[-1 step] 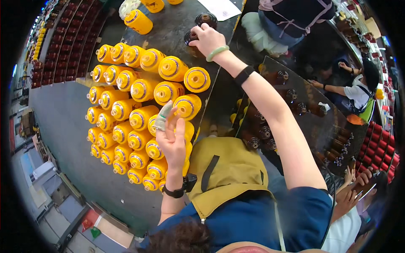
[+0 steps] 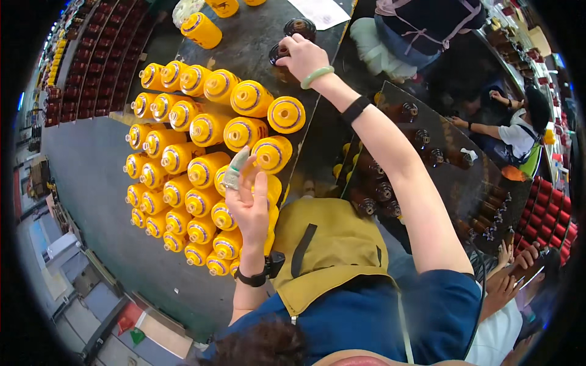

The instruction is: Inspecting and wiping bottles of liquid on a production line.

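My right hand reaches to the far part of the table, its thumb and fingers curled on a dark brown, glossy round bottle. Its lower part is hidden by the hand and the steep view. A second dark bottle stands just beyond. My left hand is raised palm-up over the near right edge of the yellow bottles, fingers apart and holding nothing. A pale cover wraps one of its fingers. Beside it stand rows of yellow bottles with clear necks and dark-ringed shoulders.
A dark table carries the bottles, with a white paper sheet at its far edge. A lone yellow bottle stands far left. Dark brown bottles stand on another table to my right. Co-workers sit to the right and far side.
My right hand and the dark bottles appear very slightly shifted to the right. Otherwise nothing visibly differs.
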`<state>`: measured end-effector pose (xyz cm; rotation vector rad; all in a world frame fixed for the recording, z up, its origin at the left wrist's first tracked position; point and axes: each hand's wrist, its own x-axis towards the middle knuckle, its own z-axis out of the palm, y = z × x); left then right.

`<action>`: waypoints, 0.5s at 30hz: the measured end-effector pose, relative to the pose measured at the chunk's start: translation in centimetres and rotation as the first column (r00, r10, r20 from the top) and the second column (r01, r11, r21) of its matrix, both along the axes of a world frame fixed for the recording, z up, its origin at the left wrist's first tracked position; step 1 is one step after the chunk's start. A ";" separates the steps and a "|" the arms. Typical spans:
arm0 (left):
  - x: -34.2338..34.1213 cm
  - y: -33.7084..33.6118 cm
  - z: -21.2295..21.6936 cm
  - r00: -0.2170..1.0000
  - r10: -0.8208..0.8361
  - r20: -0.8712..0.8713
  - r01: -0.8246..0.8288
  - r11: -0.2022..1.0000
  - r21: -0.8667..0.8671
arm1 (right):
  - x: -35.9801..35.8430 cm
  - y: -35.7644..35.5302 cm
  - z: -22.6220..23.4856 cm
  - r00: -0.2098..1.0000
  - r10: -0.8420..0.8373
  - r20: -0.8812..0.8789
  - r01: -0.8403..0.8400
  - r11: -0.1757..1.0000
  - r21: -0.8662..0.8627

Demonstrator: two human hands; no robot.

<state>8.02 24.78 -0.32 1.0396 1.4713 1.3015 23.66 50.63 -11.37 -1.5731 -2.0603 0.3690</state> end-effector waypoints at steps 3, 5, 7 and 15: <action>-0.8 0.0 0.1 1.000 -0.017 0.024 0.017 1.000 -0.007 | 1.8 -0.7 -0.1 0.996 0.032 -0.085 -0.021 0.992 0.125; -1.1 0.1 0.0 0.999 -0.031 0.039 0.031 0.999 -0.012 | 3.7 -2.7 2.2 0.971 0.056 -0.232 -0.039 0.996 0.076; -0.9 0.3 0.0 0.995 -0.094 0.032 0.091 0.990 0.107 | 6.1 -4.9 6.1 0.946 0.114 -0.304 -0.068 0.985 0.158; 5.5 2.6 0.1 0.874 -0.441 -0.203 0.476 0.862 0.173 | 16.9 -10.3 12.7 0.714 0.062 -0.697 -0.146 0.987 -0.062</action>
